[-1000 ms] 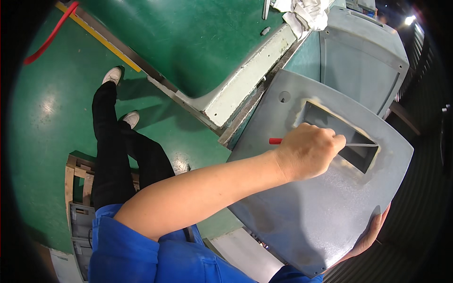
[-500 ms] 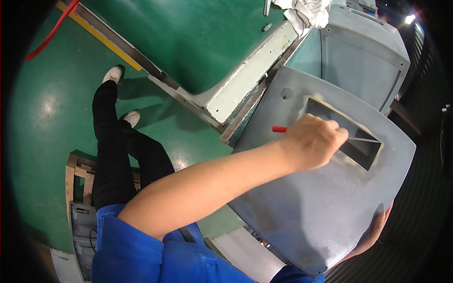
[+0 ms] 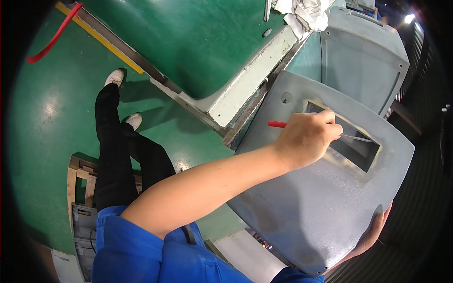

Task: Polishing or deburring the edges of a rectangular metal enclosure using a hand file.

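My left hand [image 3: 306,139] is closed around a slim file with a red handle [image 3: 277,124]. Its thin metal blade [image 3: 355,137] reaches across a rectangular opening toward the right corner. This opening is cut in a large grey panel [image 3: 302,203] with rounded edges, and pale yellowish patches surround its rim. At the panel's lower right edge, my right hand [image 3: 375,231] grips the side; the panel hides part of its fingers. A small round hole [image 3: 286,97] sits left of the opening.
Beyond the panel stands another grey housing [image 3: 363,66]. A green-topped bench [image 3: 188,42] with a pale worn edge lies at upper left, bearing a crumpled white cloth [image 3: 306,19]. A red hose [image 3: 54,40] hangs at far left. A wooden pallet [image 3: 71,184] holds grey parts on the floor.
My left hand has drawn back a little to the left, carrying the file with it. The blade tip has shifted left within the opening. My right hand stays on the panel's edge.
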The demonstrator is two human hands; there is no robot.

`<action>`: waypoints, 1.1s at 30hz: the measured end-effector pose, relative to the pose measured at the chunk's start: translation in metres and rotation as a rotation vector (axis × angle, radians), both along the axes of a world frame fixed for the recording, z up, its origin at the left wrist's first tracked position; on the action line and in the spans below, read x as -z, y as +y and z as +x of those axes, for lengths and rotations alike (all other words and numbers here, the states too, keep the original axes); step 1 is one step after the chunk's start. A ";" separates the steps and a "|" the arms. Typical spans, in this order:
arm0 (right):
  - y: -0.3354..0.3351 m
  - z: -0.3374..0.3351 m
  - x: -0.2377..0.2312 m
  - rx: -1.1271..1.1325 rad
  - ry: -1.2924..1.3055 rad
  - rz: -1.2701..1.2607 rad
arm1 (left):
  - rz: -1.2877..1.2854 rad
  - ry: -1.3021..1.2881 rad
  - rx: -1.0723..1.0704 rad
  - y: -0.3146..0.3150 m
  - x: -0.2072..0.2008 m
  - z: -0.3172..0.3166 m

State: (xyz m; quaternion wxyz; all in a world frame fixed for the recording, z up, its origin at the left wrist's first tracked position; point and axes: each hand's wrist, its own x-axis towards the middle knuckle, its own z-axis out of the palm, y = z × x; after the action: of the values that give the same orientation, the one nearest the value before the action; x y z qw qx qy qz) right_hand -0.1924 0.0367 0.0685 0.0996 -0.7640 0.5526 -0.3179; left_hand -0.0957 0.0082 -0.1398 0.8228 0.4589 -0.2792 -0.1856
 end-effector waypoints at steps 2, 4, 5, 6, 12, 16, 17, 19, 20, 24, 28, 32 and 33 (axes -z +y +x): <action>0.000 -0.001 -0.001 -0.004 0.014 -0.003 | -0.034 0.008 -0.050 -0.005 -0.003 -0.003; -0.001 -0.002 -0.003 -0.001 0.026 -0.005 | -0.092 0.033 -0.117 -0.007 -0.008 -0.005; -0.002 -0.003 -0.002 0.001 0.031 -0.007 | -0.085 0.032 -0.095 -0.008 -0.009 -0.006; -0.002 -0.003 -0.003 0.001 0.039 -0.009 | -0.078 0.031 -0.074 -0.008 -0.010 -0.006; -0.002 -0.003 -0.010 0.003 0.102 -0.029 | -0.072 0.014 -0.114 -0.011 -0.008 -0.009; -0.002 -0.006 -0.011 0.031 0.112 -0.045 | -0.070 0.017 -0.108 -0.013 -0.009 -0.010; -0.003 -0.006 -0.011 0.030 0.106 -0.044 | -0.060 0.012 -0.110 -0.012 -0.007 -0.011; -0.005 -0.007 -0.010 0.019 0.089 -0.039 | -0.039 0.000 -0.115 -0.011 -0.004 -0.010; -0.006 -0.008 -0.011 0.017 0.086 -0.036 | -0.047 -0.009 -0.129 -0.013 -0.006 -0.011; -0.005 -0.008 -0.012 -0.006 0.086 -0.027 | -0.060 -0.032 -0.162 -0.017 -0.008 -0.011; -0.008 -0.010 -0.009 -0.010 0.089 -0.013 | -0.040 -0.049 -0.159 -0.015 -0.003 -0.012; -0.009 -0.009 -0.012 -0.022 0.091 -0.009 | -0.038 -0.070 -0.171 -0.019 -0.009 -0.011; -0.010 -0.011 -0.011 -0.022 0.097 -0.004 | -0.049 -0.055 -0.158 -0.018 -0.008 -0.012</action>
State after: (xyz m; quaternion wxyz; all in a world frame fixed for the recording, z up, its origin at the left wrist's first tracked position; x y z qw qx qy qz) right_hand -0.2030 0.0267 0.0798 0.0744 -0.7847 0.5478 -0.2804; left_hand -0.1077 -0.0097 -0.1321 0.8380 0.4640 -0.2690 -0.1005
